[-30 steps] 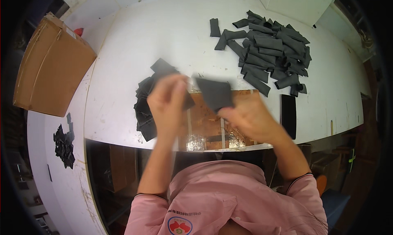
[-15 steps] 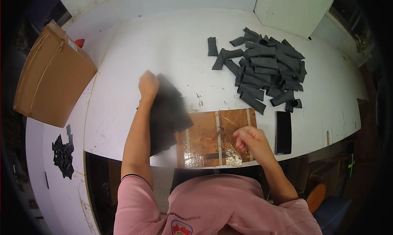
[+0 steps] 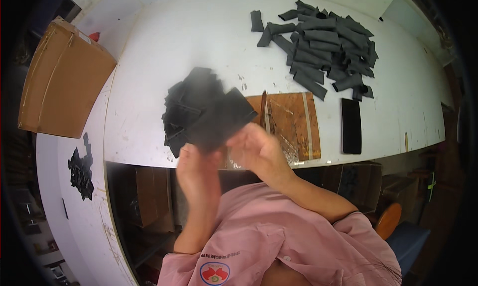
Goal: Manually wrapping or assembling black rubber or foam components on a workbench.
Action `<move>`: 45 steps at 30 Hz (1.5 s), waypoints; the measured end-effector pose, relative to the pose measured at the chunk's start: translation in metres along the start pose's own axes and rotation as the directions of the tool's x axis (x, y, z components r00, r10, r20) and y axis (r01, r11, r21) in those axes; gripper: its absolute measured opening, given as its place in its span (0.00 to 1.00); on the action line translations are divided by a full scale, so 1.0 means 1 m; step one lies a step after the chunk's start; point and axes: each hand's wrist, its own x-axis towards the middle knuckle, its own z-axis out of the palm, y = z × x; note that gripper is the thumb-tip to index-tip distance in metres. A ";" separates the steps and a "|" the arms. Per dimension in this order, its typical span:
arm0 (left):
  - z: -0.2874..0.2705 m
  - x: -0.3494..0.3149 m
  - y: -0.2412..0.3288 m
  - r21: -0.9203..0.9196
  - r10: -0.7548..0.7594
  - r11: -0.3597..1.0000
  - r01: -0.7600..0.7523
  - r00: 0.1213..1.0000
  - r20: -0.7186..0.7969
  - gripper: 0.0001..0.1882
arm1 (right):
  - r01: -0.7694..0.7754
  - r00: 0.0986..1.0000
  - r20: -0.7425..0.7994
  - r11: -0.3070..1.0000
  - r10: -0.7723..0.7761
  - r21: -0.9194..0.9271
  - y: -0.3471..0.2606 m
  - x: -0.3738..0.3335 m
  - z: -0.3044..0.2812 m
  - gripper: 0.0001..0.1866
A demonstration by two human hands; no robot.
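My left hand (image 3: 198, 166), smeared by motion, is closed at the near edge of a dark grey fabric piece (image 3: 224, 117). At the same piece's lower right edge, my right hand (image 3: 256, 145) has its fingers bent and pinched on it. Behind and left of it, a fanned pile of similar dark pieces (image 3: 180, 109) lies on the white table, partly covered. A brown taped board (image 3: 289, 121) is beside my right hand, its left part hidden by the held piece. On the board is a narrow brown strip (image 3: 263, 105).
Many short dark tubes (image 3: 331, 47) are heaped at the back right of the white table (image 3: 144, 96). A black phone (image 3: 351, 126) lies at the right. A cardboard box (image 3: 67, 81) stands far left, above a small heap of black scraps (image 3: 81, 172).
My left hand has come back from the pile's far side toward my body. My right hand has moved left to the dark piece. The whole view has shifted, with the table higher in it.
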 end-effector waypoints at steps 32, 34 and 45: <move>0.017 -0.018 -0.007 0.424 -0.277 0.889 0.175 0.941 0.193 0.11 | 0.304 0.803 0.248 0.014 -0.541 -0.952 0.012 -0.019 -0.040 0.11; 0.016 -0.016 -0.007 0.416 -0.304 0.885 0.210 0.937 0.174 0.10 | 0.322 0.792 0.269 0.001 -0.548 -0.947 0.014 -0.019 -0.041 0.10; 0.008 -0.010 -0.015 0.556 -0.171 0.830 0.050 0.971 0.168 0.01 | 0.296 0.928 0.195 0.311 -0.316 -0.903 -0.001 -0.033 -0.034 0.11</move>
